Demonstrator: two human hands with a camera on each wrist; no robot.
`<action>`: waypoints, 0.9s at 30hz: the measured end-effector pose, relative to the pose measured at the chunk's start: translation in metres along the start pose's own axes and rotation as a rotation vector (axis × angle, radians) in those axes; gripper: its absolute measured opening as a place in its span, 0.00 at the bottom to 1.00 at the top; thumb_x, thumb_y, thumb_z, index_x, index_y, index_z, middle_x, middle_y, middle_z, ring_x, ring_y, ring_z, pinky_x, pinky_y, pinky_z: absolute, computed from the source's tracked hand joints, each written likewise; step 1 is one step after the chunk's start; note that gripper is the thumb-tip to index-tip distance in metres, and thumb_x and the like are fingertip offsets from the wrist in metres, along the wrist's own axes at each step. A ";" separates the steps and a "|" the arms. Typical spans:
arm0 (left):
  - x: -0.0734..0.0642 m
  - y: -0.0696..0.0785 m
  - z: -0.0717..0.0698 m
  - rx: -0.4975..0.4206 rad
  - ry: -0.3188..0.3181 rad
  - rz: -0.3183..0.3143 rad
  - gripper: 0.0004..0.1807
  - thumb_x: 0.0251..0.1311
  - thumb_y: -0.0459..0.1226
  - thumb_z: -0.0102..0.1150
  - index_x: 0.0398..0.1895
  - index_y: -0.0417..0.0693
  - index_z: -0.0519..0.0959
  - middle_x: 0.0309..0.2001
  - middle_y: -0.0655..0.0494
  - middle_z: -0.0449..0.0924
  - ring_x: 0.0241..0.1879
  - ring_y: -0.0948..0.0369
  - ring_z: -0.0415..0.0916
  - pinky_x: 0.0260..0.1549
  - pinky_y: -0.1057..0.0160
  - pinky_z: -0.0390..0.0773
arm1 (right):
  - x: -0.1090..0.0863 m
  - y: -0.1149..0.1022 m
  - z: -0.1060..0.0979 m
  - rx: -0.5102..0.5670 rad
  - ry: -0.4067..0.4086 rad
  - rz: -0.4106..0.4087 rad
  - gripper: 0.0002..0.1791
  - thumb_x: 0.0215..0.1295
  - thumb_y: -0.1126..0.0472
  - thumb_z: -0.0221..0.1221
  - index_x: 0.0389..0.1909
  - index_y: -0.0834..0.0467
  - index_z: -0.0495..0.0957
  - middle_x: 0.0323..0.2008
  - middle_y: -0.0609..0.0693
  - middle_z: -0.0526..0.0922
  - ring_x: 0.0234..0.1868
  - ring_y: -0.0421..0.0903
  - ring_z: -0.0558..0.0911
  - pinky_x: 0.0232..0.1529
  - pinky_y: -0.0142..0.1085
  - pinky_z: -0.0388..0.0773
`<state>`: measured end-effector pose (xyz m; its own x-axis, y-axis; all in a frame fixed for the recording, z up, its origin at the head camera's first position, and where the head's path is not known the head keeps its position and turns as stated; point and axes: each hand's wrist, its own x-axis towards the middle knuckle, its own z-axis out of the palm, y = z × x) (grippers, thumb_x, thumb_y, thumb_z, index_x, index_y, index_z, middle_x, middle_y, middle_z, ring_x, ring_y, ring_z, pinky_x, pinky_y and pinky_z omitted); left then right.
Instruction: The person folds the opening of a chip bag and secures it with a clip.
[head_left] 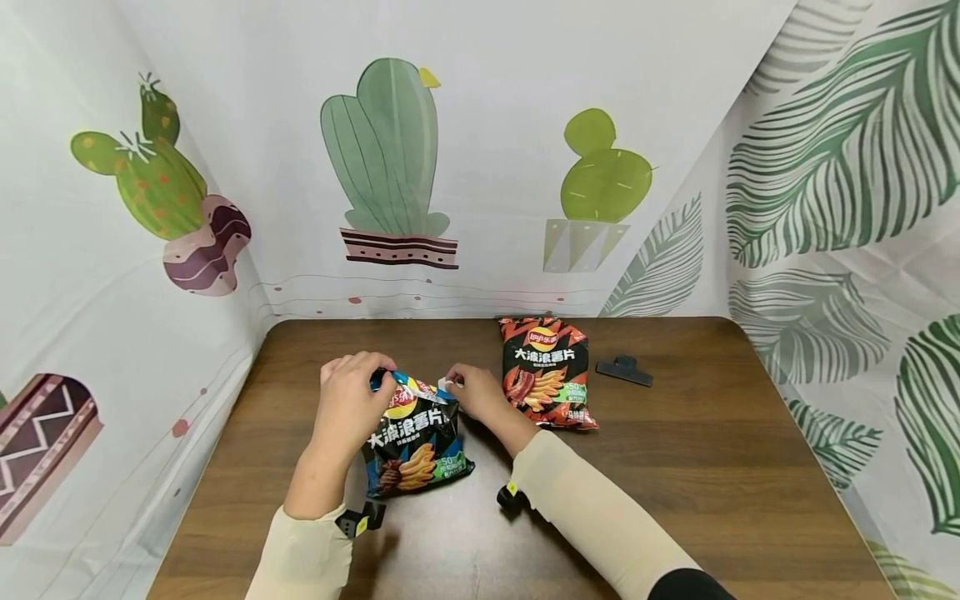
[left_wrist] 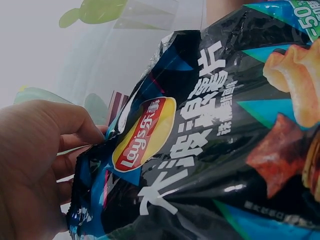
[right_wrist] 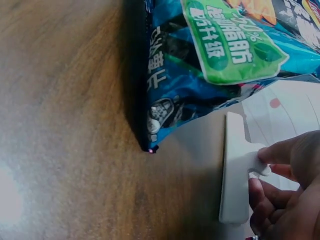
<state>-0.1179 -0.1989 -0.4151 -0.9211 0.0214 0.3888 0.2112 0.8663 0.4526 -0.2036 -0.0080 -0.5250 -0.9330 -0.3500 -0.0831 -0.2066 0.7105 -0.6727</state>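
Note:
A blue-and-black Lay's chip bag (head_left: 411, 442) lies on the table in front of me. My left hand (head_left: 351, 398) grips its upper left corner, with the thumb on the near side. In the left wrist view a silvery strip (left_wrist: 167, 44) shows along the bag's top edge. My right hand (head_left: 480, 393) is by the bag's upper right corner and pinches the handle of a white bag clip (right_wrist: 234, 170) between thumb and fingers. The clip's long bar is close to the tabletop; whether it touches the bag, I cannot tell.
A red-and-black chip bag (head_left: 545, 375) lies behind and to the right of my right hand. Beside that bag is a dark grey bag clip (head_left: 624, 371). The brown wooden table (head_left: 690, 483) ends at a printed cloth backdrop (head_left: 495, 167).

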 end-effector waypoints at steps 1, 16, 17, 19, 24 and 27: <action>0.000 0.000 0.000 -0.001 0.001 0.000 0.04 0.62 0.35 0.59 0.35 0.49 0.84 0.39 0.52 0.87 0.39 0.52 0.79 0.57 0.44 0.63 | -0.001 0.000 -0.001 0.000 -0.003 -0.001 0.07 0.73 0.56 0.60 0.45 0.52 0.83 0.45 0.53 0.87 0.42 0.50 0.83 0.45 0.44 0.78; -0.001 0.001 0.002 -0.009 0.019 0.011 0.06 0.63 0.34 0.59 0.41 0.48 0.83 0.40 0.51 0.88 0.39 0.51 0.80 0.56 0.44 0.63 | -0.006 0.007 -0.007 0.156 -0.026 0.002 0.22 0.75 0.53 0.57 0.66 0.52 0.76 0.59 0.57 0.82 0.59 0.56 0.81 0.60 0.53 0.76; -0.001 0.001 0.002 -0.008 0.018 0.010 0.06 0.63 0.34 0.59 0.41 0.48 0.83 0.41 0.51 0.88 0.39 0.51 0.80 0.56 0.44 0.63 | -0.006 0.007 -0.008 0.175 -0.021 0.006 0.22 0.75 0.53 0.57 0.66 0.53 0.76 0.59 0.58 0.82 0.60 0.56 0.80 0.59 0.53 0.77; -0.001 0.001 0.002 -0.008 0.013 0.007 0.07 0.63 0.34 0.59 0.42 0.48 0.83 0.41 0.50 0.88 0.40 0.51 0.80 0.57 0.44 0.63 | -0.007 0.007 -0.009 0.215 -0.015 0.018 0.22 0.74 0.53 0.58 0.65 0.55 0.76 0.58 0.58 0.82 0.60 0.56 0.80 0.59 0.52 0.77; -0.001 0.001 0.003 -0.013 0.013 0.011 0.06 0.64 0.34 0.60 0.42 0.48 0.83 0.42 0.50 0.88 0.40 0.51 0.80 0.58 0.44 0.63 | -0.009 0.006 -0.012 0.295 0.018 0.024 0.22 0.72 0.53 0.61 0.62 0.57 0.78 0.54 0.57 0.83 0.54 0.54 0.82 0.56 0.48 0.79; -0.001 0.002 0.004 -0.014 0.017 0.016 0.05 0.64 0.34 0.60 0.41 0.48 0.83 0.41 0.50 0.88 0.40 0.51 0.80 0.58 0.44 0.63 | -0.011 0.004 -0.015 0.337 0.039 0.016 0.20 0.71 0.53 0.62 0.59 0.56 0.80 0.52 0.56 0.85 0.51 0.51 0.83 0.51 0.44 0.81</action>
<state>-0.1180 -0.1956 -0.4178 -0.9119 0.0266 0.4095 0.2304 0.8590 0.4573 -0.1984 0.0074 -0.5159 -0.9472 -0.3126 -0.0715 -0.0895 0.4717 -0.8772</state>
